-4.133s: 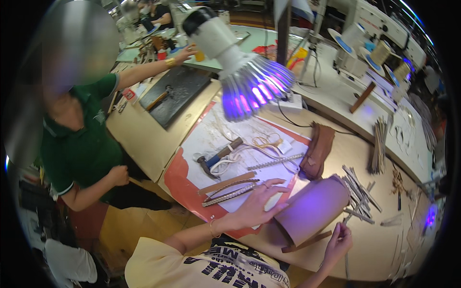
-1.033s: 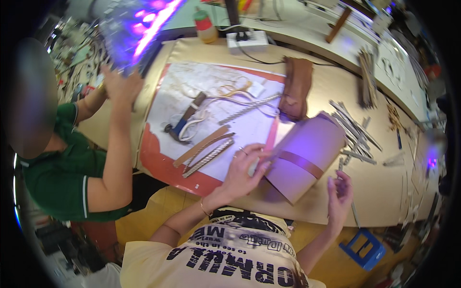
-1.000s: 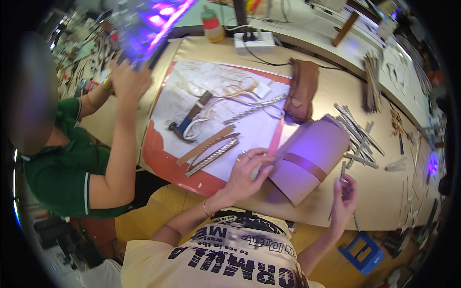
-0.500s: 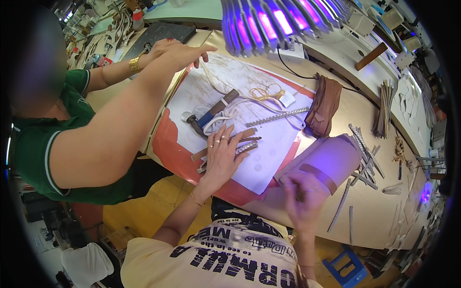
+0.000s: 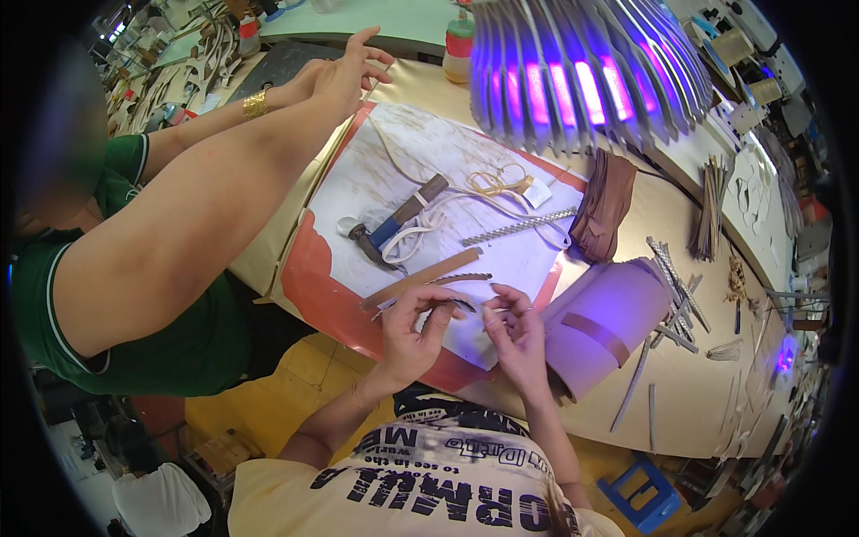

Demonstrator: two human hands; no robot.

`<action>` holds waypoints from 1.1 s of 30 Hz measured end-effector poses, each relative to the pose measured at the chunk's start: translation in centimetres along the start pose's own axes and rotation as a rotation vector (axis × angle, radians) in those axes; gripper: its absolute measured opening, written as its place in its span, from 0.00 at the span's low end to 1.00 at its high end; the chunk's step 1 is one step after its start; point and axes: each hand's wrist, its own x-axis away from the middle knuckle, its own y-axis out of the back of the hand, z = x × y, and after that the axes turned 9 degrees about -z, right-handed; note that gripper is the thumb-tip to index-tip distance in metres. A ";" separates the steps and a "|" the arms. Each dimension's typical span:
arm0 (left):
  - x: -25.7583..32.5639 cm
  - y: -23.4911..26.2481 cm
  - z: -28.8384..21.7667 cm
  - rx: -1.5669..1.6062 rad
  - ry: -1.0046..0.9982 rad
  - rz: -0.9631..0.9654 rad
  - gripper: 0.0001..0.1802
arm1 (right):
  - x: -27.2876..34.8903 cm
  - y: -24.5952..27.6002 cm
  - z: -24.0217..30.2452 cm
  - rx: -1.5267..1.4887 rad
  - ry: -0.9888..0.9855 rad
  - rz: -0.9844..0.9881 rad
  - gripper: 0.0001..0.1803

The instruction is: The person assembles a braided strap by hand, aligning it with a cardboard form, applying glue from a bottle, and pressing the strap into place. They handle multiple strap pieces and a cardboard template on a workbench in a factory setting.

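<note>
My left hand (image 5: 419,329) is closed, thumb and fingers pinching a short silvery strip (image 5: 464,305) above the white board (image 5: 483,333). My right hand (image 5: 516,333) faces it, its thumb and fingertips pinched at the strip's right end; fingers partly hide the strip. Just beyond the hands lie a flat tan leather strip (image 5: 422,277) and a thin dark braided strip (image 5: 467,277). Further off, a hammer (image 5: 394,221) rests among loops of white cord (image 5: 420,234). A silver braided strap (image 5: 521,226) lies to its right.
At right are a leather roll (image 5: 595,322) with a brown band, a brown leather bundle (image 5: 605,206) and several braided strips (image 5: 673,286). A ribbed lamp (image 5: 586,76) hangs over the table's far side. A co-worker's arm (image 5: 206,201) reaches across from the left. A blue stool (image 5: 642,492) stands below right.
My left hand has risen off the strips on the board and now pinches one. My right hand has come left from beside the leather roll to meet it. The co-worker's hand has shifted up slightly.
</note>
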 end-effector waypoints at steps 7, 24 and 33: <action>-2.0 -0.4 -1.8 0.615 0.636 0.327 0.13 | 1.5 0.2 7.1 0.074 0.370 0.007 0.27; -2.6 -1.6 -3.0 0.539 0.645 0.606 0.17 | 0.8 2.1 11.9 0.402 0.535 0.079 0.14; -3.8 -3.0 -3.3 0.631 0.532 0.599 0.21 | 0.1 3.0 11.9 0.462 0.744 0.041 0.11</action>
